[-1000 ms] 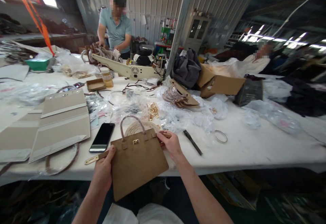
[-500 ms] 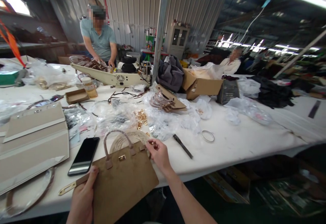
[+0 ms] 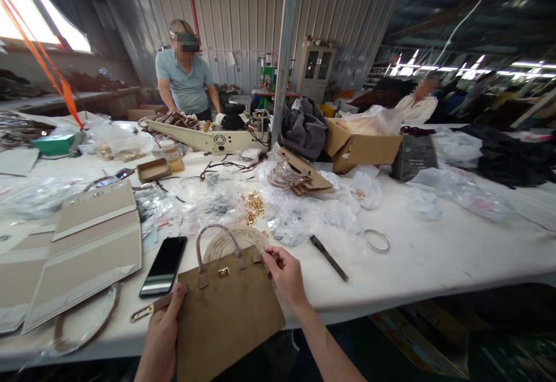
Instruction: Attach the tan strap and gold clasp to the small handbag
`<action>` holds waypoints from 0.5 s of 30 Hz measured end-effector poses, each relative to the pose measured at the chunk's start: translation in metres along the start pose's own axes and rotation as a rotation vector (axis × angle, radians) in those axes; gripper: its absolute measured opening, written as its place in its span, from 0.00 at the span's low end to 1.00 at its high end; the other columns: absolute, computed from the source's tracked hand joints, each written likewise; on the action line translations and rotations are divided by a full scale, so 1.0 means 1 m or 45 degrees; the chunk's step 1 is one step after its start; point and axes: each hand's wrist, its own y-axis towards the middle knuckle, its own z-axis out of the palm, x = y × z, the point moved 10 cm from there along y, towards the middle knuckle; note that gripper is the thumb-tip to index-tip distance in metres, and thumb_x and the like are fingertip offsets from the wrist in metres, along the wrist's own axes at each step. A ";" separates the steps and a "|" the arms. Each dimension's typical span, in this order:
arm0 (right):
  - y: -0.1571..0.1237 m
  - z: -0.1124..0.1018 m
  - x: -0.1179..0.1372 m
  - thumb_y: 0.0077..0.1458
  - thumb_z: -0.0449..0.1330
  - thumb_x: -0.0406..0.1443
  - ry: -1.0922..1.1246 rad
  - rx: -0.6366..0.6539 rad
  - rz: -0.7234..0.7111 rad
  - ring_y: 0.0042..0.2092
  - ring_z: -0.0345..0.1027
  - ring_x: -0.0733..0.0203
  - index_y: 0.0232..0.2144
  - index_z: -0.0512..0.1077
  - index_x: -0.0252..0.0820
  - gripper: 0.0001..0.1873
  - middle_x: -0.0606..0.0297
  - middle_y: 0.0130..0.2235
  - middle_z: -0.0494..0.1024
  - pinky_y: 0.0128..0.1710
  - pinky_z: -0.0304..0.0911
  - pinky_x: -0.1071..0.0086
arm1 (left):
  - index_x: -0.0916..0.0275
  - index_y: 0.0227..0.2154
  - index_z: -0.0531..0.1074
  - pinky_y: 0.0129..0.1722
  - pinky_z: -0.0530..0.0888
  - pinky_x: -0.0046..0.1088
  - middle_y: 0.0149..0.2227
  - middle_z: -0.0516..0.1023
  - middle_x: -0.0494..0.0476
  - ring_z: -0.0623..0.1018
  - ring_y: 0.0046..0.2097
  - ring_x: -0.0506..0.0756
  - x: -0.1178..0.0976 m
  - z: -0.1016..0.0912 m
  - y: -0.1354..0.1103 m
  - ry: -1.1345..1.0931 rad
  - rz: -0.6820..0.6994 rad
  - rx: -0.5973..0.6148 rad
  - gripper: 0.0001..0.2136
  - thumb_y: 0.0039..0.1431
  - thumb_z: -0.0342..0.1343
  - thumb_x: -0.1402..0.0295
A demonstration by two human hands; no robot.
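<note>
A brown handbag panel (image 3: 230,318) with a looped handle (image 3: 212,228) and a small gold clasp (image 3: 223,272) tilts over the table's front edge. My left hand (image 3: 163,327) grips its left side, thumb on top. From under that thumb a strap with a gold metal end (image 3: 145,311) sticks out to the left. At the panel's upper right corner, my right hand (image 3: 282,269) pinches a short brown strap tab (image 3: 258,259); the fingers partly hide it. Behind the panel lies a coil of pale cord (image 3: 230,240).
A phone (image 3: 164,266) and beige bag panels (image 3: 95,237) lie to the left. Gold hardware pieces (image 3: 254,207) sit among plastic bags further back. A dark flat tool (image 3: 329,258) and a metal ring (image 3: 376,240) are on the right. Across the table stands a co-worker (image 3: 186,81).
The view has swung left and up, so everything appears further right and mostly lower. Both hands keep their hold on the panel with little visible change.
</note>
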 end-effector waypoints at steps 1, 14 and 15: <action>-0.001 0.000 0.001 0.66 0.67 0.52 -0.010 0.005 -0.002 0.33 0.75 0.56 0.46 0.83 0.41 0.21 0.61 0.34 0.83 0.31 0.68 0.69 | 0.65 0.49 0.80 0.43 0.87 0.40 0.34 0.88 0.63 0.89 0.40 0.65 0.001 -0.001 0.002 0.008 -0.007 -0.006 0.14 0.69 0.65 0.60; 0.143 0.057 0.057 0.70 0.59 0.30 -1.497 0.443 -0.308 0.49 0.80 0.52 0.40 0.87 0.39 0.14 0.50 0.46 0.85 0.49 0.69 0.70 | 0.67 0.48 0.81 0.38 0.87 0.38 0.33 0.88 0.64 0.89 0.37 0.64 -0.011 0.023 -0.011 -0.058 -0.003 0.062 0.15 0.67 0.67 0.60; 0.153 0.062 0.051 0.68 0.60 0.30 -1.524 0.461 -0.283 0.49 0.81 0.51 0.40 0.87 0.38 0.13 0.48 0.46 0.86 0.48 0.68 0.70 | 0.66 0.49 0.81 0.39 0.87 0.38 0.34 0.88 0.64 0.89 0.38 0.64 -0.014 0.024 -0.014 -0.063 0.018 0.081 0.15 0.67 0.67 0.60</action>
